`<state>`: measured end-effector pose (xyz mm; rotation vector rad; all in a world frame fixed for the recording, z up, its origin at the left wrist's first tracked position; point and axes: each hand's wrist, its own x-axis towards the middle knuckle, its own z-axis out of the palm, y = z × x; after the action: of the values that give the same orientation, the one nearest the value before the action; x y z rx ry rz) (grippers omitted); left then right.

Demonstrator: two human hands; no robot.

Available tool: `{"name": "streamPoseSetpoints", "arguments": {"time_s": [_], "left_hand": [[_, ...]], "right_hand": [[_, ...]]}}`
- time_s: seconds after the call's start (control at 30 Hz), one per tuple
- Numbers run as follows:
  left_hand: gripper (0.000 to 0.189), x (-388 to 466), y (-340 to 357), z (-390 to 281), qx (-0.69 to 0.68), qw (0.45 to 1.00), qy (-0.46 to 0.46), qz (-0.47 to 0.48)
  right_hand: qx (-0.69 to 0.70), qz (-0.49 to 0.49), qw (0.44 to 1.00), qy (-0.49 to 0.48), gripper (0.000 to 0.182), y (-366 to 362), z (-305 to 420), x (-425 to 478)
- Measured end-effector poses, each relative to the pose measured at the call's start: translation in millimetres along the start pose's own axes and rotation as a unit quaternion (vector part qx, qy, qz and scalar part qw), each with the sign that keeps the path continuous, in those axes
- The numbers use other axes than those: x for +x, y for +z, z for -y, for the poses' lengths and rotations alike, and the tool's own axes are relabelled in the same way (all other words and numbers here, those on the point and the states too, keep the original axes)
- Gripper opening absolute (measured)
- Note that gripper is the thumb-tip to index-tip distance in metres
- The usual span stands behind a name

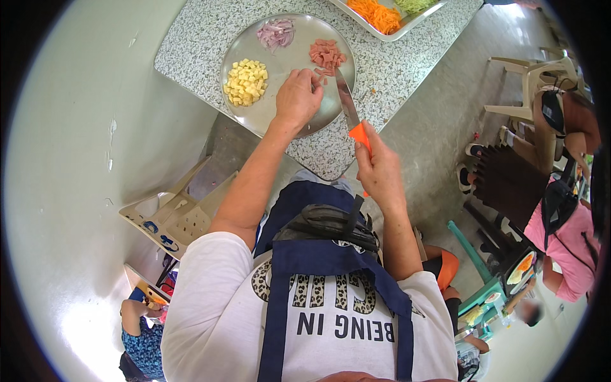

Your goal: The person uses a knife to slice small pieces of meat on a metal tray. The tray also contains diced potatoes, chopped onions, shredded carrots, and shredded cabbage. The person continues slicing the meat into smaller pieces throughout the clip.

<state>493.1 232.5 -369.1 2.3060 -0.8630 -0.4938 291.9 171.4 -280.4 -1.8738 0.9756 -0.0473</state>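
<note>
My right hand (379, 167) grips the orange handle of a kitchen knife (347, 100). Its blade points away from me, the tip at the edge of a pile of chopped pink meat, perhaps ham or sausage (326, 53). Over the round metal tray (286, 122), my left hand (300, 94) is bent with its fingers curled beside a few loose pink pieces (324, 75). Whether those fingers pinch anything is hidden. The same tray carries a heap of pale yellow cubes (246, 82) at left and sliced purple onion (276, 34) at the far side.
Beyond the tray, a rectangular metal pan (397, 29) holds shredded carrot (377, 15) and pale green shreds (414, 5). The speckled tabletop (191, 52) ends in a corner close to my body. A plastic chair (176, 215) stands at left. Other people (563, 234) are around, right and behind.
</note>
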Motion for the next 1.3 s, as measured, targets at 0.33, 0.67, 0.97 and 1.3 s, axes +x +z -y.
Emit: {"name": "streamPoseSetpoints", "arguments": {"time_s": [0.33,0.67,0.97,1.3], "left_hand": [[0.012,7.8,5.5,-0.7,0.007,0.999,0.021,-0.042],[0.009,20.9,10.2,-4.9,-0.229,0.971,0.036,-0.059],[0.021,33.4,-12.0,-10.5,-0.056,0.987,0.07,-0.133],[0.033,75.8,24.5,-13.5,0.053,0.967,0.235,-0.085]], "right_hand": [[0.007,-0.029,0.999,-0.032,0.043,-11.7,13.3,2.5],[-0.039,-0.062,0.991,-0.111,0.044,1.3,-9.2,10.1],[-0.059,-0.1,0.986,-0.119,0.045,0.4,-19.7,16.2],[-0.16,-0.089,0.978,-0.098,0.048,15.2,-41.4,30.1]]}}
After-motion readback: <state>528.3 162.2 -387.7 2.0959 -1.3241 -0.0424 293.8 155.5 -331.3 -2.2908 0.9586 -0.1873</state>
